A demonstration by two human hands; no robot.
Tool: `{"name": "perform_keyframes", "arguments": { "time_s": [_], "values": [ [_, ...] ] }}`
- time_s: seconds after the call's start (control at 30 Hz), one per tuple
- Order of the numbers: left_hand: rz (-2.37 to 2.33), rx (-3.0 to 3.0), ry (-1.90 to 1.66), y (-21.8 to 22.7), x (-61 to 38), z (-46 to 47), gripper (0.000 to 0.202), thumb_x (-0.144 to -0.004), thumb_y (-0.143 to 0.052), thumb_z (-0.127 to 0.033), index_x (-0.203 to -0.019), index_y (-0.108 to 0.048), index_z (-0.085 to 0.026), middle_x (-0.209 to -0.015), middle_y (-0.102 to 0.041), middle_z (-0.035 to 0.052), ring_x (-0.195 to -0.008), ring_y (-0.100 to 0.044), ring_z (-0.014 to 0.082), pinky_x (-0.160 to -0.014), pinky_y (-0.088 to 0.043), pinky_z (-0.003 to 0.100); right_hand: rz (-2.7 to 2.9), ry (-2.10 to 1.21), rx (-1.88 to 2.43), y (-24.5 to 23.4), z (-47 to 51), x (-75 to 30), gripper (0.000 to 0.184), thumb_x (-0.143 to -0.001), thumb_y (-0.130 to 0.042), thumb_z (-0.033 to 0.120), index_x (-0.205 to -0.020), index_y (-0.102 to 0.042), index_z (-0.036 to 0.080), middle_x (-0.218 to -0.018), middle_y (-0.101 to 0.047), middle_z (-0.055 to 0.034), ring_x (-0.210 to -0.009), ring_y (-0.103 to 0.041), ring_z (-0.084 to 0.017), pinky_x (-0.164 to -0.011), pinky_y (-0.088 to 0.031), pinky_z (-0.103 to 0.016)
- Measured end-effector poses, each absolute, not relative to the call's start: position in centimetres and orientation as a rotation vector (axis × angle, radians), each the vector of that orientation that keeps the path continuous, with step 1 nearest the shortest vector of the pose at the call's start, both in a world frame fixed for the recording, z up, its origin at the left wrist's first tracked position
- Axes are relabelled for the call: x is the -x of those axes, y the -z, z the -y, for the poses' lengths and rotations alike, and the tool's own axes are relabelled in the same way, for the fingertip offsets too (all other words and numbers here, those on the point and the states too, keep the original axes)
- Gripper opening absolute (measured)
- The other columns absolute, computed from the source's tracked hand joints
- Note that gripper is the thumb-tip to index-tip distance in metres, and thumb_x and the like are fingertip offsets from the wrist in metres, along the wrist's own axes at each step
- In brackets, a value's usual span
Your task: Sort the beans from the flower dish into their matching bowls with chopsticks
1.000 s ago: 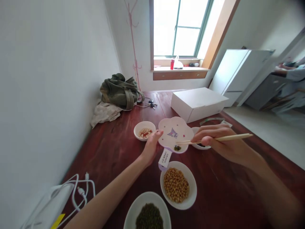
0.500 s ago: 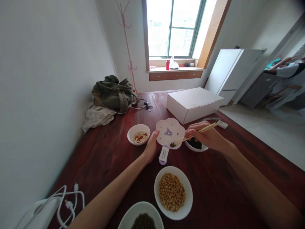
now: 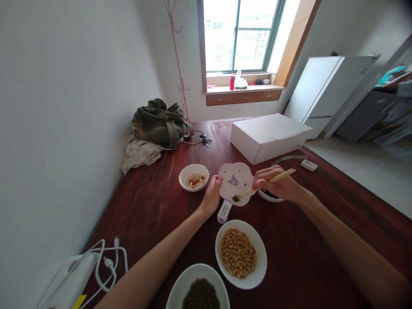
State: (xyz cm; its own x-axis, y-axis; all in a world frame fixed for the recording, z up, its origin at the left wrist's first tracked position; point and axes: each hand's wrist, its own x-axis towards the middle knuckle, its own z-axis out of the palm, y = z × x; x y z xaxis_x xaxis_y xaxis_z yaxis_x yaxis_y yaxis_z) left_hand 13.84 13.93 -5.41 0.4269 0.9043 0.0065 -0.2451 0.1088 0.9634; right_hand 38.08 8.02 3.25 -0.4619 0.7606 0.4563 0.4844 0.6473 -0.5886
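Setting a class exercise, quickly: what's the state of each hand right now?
Left hand: closed, holding the flower-shaped plate by its edge.
Right hand: closed, holding chopsticks.

Angled inward from both sides

The bare left forearm (image 3: pixel 167 249) runs from seven o'clock, slanting toward two; the left hand (image 3: pixel 211 196) sits near six, left thumb (image 3: pixel 219 180) raised toward one, other fingers mostly hidden. The right forearm (image 3: pixel 341 231), also bare, runs from four o'clock, slanting toward ten; the right hand (image 3: pixel 278 185) lies between three and four, right fingers (image 3: pixel 268 172) curled into a pinch.
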Motion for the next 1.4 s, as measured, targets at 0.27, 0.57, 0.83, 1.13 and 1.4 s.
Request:
{"name": "perform_keyframes", "arguments": {
  "time_s": [0.27, 0.57, 0.83, 1.13, 1.4],
  "values": [
    [-0.771, -1.209, -0.978, 5.4, -13.9, -13.9, 0.045, -0.1, -0.051, -0.064, -0.105, -0.054, -0.019, -0.085, -0.057, -0.0021, -0.079, -0.053, 0.0127, -0.079, -0.045, 0.026, 2.193, -0.528, 0.852, -3.5, -8.0, -38.1, 0.041, -0.108, -0.06, 0.041, -0.083, -0.078, 0.014, -0.079, -0.071, -0.0041, -0.069, -0.064, -0.009, -0.066, -0.045, -0.022],
    [-0.795, -1.253, -0.949, 4.8, -13.9, -13.6, 0.051, -0.095, -0.06, -0.064, -0.117, -0.056, -0.018, -0.093, -0.07, 0.0031, -0.079, -0.062, 0.0153, -0.073, -0.047, 0.026, 2.456, -0.707, 1.043, -3.6, -7.6, -37.9, 0.032, -0.108, -0.059, 0.039, -0.091, -0.079, 0.02, -0.093, -0.073, -0.0026, -0.086, -0.066, -0.012, -0.079, -0.042, -0.026],
    [-0.818, -1.34, -0.937, 4.8, -13.8, -14.0, 0.05, -0.095, -0.058, -0.064, -0.112, -0.059, -0.017, -0.091, -0.072, 0.0037, -0.078, -0.061, 0.0162, -0.072, -0.046, 0.027, 2.473, -0.719, 1.193, -4.9, -6.9, -37.5, 0.037, -0.108, -0.058, 0.047, -0.092, -0.076, 0.018, -0.087, -0.073, -0.0032, -0.08, -0.06, -0.014, -0.077, -0.04, -0.029],
    [-0.829, -1.394, -0.926, 5.0, -13.9, -14.1, 0.046, -0.098, -0.054, -0.062, -0.107, -0.06, -0.017, -0.09, -0.068, 0.0018, -0.079, -0.058, 0.015, -0.073, -0.044, 0.027, 2.422, -0.782, 1.15, -4.3, -7.3, -38.0, 0.034, -0.106, -0.06, 0.044, -0.092, -0.078, 0.018, -0.086, -0.073, -0.0025, -0.078, -0.058, -0.013, -0.075, -0.042, -0.027],
    [-0.819, -1.395, -0.913, 5.9, -13.8, -14.4, 0.048, -0.099, -0.054, -0.064, -0.111, -0.06, -0.019, -0.091, -0.069, 0.0015, -0.082, -0.06, 0.0159, -0.075, -0.044, 0.027, 2.429, -0.764, 1.128, -4.1, -7.3, -37.8, 0.035, -0.106, -0.061, 0.044, -0.093, -0.079, 0.018, -0.087, -0.074, -0.0031, -0.077, -0.06, -0.013, -0.074, -0.044, -0.027]
  ]
}}
